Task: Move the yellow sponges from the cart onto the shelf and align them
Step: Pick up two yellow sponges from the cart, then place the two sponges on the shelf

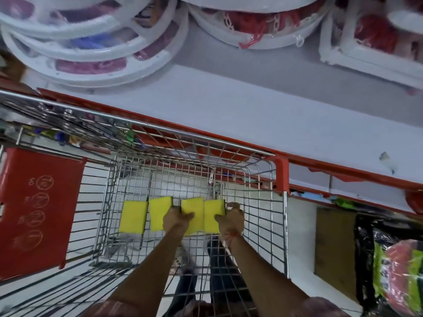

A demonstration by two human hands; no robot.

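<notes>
Several yellow sponges lie side by side on the floor of the wire cart (278, 225). The leftmost sponge (133, 216) and the second sponge (158, 211) lie free. My left hand (176, 219) grips the third sponge (194, 213) at its left edge. My right hand (230, 221) grips the fourth sponge (211, 217), fingers over its right edge. The white shelf (229, 110) with its red front edge runs beyond the cart.
Round white plastic items (91, 42) in wrap stand at the shelf's back left and middle, a white square one (377, 35) at the right. A red flap (39, 211) hangs at the cart's left. Wrapped goods (398, 275) and cardboard (334, 248) sit at the right.
</notes>
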